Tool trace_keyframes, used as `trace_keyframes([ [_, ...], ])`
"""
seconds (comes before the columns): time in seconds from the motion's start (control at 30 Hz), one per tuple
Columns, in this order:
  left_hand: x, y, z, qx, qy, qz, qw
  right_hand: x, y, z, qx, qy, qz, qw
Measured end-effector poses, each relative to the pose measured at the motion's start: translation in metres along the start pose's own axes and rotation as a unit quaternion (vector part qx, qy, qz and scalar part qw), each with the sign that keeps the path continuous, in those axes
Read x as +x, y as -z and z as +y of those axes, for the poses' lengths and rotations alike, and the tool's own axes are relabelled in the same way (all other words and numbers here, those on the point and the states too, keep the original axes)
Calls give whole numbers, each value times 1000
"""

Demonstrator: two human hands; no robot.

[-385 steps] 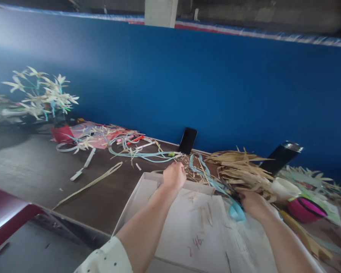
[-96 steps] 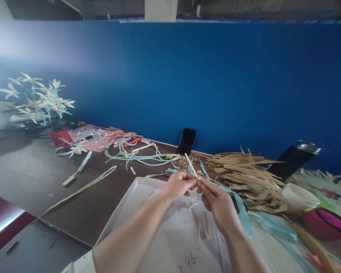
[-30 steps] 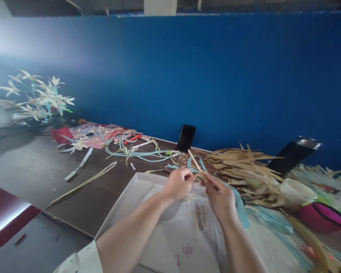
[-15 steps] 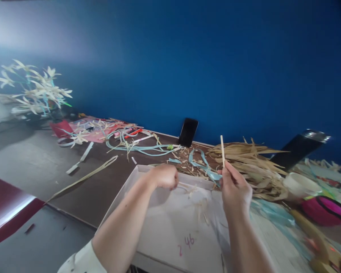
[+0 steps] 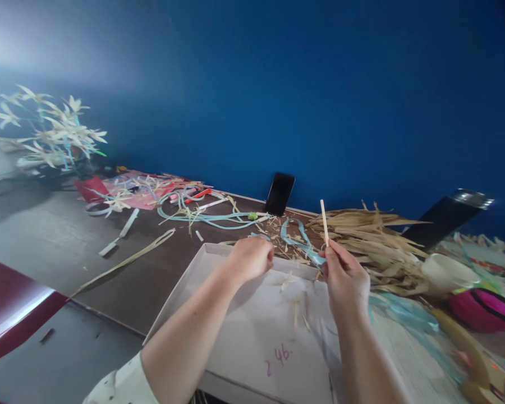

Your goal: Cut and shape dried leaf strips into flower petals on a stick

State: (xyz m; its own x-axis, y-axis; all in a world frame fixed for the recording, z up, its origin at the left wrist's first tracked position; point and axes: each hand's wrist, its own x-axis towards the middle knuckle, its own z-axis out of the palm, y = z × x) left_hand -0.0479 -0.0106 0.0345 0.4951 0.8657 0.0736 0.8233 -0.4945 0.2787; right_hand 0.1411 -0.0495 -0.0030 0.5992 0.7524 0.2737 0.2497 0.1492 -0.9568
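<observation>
My right hand (image 5: 347,278) pinches a thin pale stick (image 5: 324,221) between thumb and fingers, and the stick points up. Over the far rim of a shallow white box lid (image 5: 244,320), my left hand (image 5: 252,259) is curled closed. Its fingertips are turned away from me, so whatever they hold, if anything, is hidden. Thin pale scraps (image 5: 297,314) lie in the lid, near handwritten numbers. Just beyond both hands, a light blue ribbon (image 5: 297,244) lies among small shavings.
A dark phone (image 5: 280,194) leans against the blue wall. Dried husks (image 5: 370,241) and a black flask (image 5: 448,219) are at right, with a white bowl (image 5: 448,274) and a pink pouch (image 5: 483,310). Pale flowers (image 5: 63,132) stand at left; blue cords (image 5: 210,221) lie mid-table.
My left hand has shifted slightly right, toward my right hand. The stick in my right hand has moved a little left and tilts slightly more.
</observation>
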Motion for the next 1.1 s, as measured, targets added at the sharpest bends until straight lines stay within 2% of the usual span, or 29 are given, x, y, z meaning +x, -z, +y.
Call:
trace_keyframes([
  [0.07,-2,-3,8,-17,-62,-36,997,0,0,0,-16,7,-3,1000],
  [0.17,-3,-8,18,14,-95,-86,992,0,0,0,-17,3,-14,1000],
  [0.3,-3,-15,24,67,-91,-100,988,0,-1,-2,-6,-4,-29,1000],
  [0.47,-1,-18,22,65,-92,-96,989,-1,0,-6,-7,-14,-35,999],
  [0.57,2,-16,15,-3,-80,-86,993,-2,0,-8,-9,-24,-45,999],
  [0.67,6,-14,7,-155,-43,-46,986,-3,-1,-9,53,-70,-79,993],
  [0.73,10,-14,3,-306,1,-41,951,-4,-1,-11,121,-109,-115,980],
  [0.8,13,-14,2,-451,48,-57,890,-5,-1,-12,168,-136,-161,963],
  [0.87,15,-14,2,-539,75,-56,837,-7,0,-14,191,-154,-206,947],
  [0.9,15,-14,3,-563,80,-50,821,-8,0,-15,195,-164,-228,940],
  [1.0,13,-12,4,-605,80,-50,791,-11,0,-18,179,-185,-290,922],
  [1.1,11,-11,5,-622,69,-74,777,-13,-2,-17,154,-179,-315,919],
])
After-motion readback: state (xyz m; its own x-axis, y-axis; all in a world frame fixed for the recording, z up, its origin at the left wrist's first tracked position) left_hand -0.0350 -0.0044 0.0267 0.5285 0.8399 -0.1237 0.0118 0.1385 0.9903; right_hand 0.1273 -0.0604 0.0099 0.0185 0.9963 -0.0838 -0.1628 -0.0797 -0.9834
